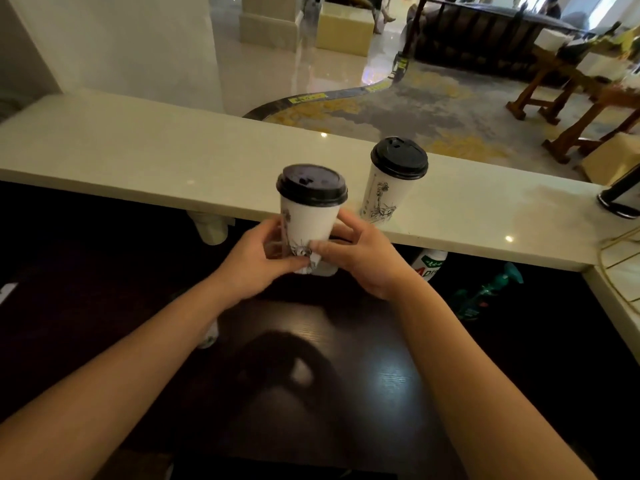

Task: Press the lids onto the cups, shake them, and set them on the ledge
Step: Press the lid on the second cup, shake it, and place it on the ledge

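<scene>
A white paper cup (308, 220) with a black drawing and a black lid (311, 185) is held upright in front of the pale stone ledge (138, 157). My left hand (256, 261) grips its lower left side and my right hand (360, 258) grips its lower right side, both near the base. A second white cup (381, 199) with a black lid (399, 157) stands upright on the ledge, just to the right and behind, apart from my hands.
A dark wooden counter (311, 375) lies below the ledge. Under the ledge sit a white-and-green bottle (429, 265) and a green spray bottle (488, 292). A black stand (620, 199) rests at the ledge's right end. Beyond are a carpeted lobby and wooden furniture (568, 98).
</scene>
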The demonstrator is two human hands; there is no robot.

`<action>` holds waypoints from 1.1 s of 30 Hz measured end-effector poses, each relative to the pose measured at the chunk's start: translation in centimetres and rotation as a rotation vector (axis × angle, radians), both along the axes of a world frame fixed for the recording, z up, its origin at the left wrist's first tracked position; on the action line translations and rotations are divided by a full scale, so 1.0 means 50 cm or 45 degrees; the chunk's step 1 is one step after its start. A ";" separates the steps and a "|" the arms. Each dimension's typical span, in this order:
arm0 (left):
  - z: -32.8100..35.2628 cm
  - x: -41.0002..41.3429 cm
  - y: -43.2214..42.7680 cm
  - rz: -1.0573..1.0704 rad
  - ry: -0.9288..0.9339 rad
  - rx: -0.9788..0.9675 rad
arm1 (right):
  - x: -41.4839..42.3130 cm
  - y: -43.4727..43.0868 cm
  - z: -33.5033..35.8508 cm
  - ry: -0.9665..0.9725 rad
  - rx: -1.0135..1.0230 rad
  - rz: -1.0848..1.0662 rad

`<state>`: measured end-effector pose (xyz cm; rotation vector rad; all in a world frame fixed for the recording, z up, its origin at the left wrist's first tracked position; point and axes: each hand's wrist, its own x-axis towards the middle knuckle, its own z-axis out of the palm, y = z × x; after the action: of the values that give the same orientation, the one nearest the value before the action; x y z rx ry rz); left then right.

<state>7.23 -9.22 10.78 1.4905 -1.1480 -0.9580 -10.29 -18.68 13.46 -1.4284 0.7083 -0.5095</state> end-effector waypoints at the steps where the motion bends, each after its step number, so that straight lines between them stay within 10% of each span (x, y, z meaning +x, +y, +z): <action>1: 0.012 0.013 -0.014 0.055 -0.027 -0.028 | 0.021 -0.002 0.010 0.030 -0.079 -0.057; 13: 0.029 0.044 -0.150 0.424 -0.422 -0.104 | 0.162 -0.061 0.021 0.218 -0.469 -0.444; 33: -0.021 0.136 -0.010 0.467 -0.401 -0.090 | 0.104 0.026 -0.071 0.208 -0.071 -0.449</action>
<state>14.04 -9.74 9.74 1.7588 -1.0609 -0.4392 -5.09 -17.40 9.93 -1.4142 1.0951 -0.6942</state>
